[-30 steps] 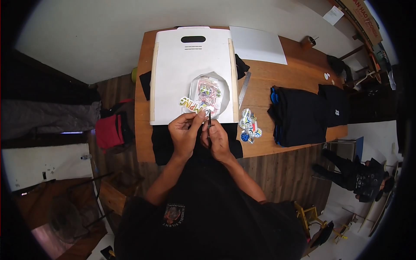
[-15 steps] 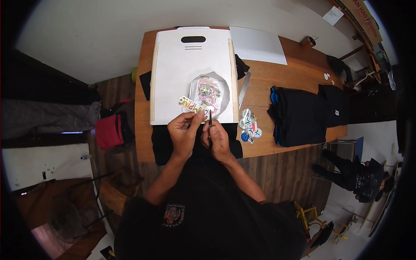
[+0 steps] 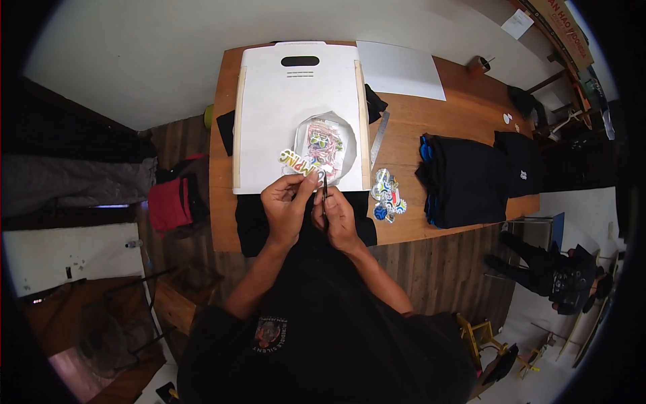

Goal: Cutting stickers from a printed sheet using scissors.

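Observation:
Between the thumb and fingers of my left hand is a lettered cut-out sticker in green, yellow and orange with a white border. Its right end lies by my right hand, which is closed around slim, dark scissors pointing away from me. Their narrow tip is close to the sticker; whether the blades touch it is too small to tell. Just beyond both hands, a round white container holds printed pieces and pinkish scraps. To the right of my right hand lies a small pile of cut-out stickers in blue, green and white.
Under the container is a large white board with a handle slot, on a wooden table. A metal ruler, white sheet and folded black clothes lie rightward. Another person is at far right.
The sticker's left end has tilted slightly and shifted a little to the right. The scissors' tip has moved slightly left and nearer to me. Both hands keep nearly the same place.

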